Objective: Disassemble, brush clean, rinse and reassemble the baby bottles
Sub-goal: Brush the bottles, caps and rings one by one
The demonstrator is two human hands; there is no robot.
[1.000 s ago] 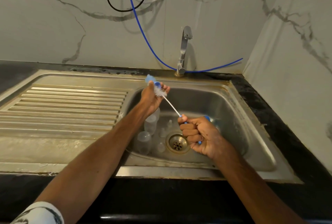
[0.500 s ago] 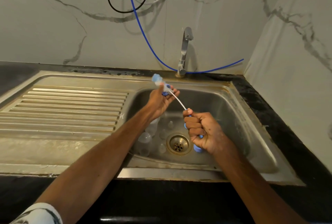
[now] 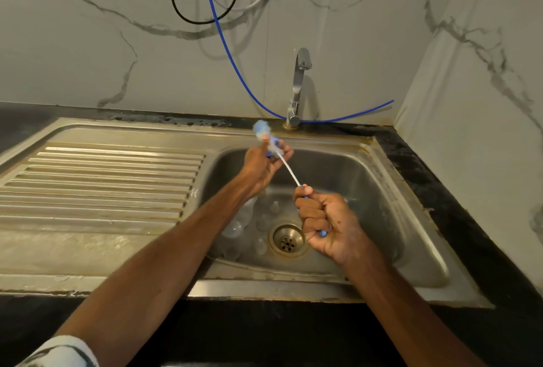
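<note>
Over the sink (image 3: pixel 411 205), the right hand (image 3: pixel 326 224) clenches the bottle brush (image 3: pixel 289 172) handle while the left hand (image 3: pixel 264 161) grasps a blue ring (image 3: pixel 274 143) around its bristles

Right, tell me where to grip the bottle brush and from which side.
Grip the bottle brush by its blue handle at the near, lower end, coming from the right, as the right hand does in a fist. The white stem is thin and slants up-left; its bristle head pokes out beyond the blue piece the left hand holds, so that end is occupied.
</note>
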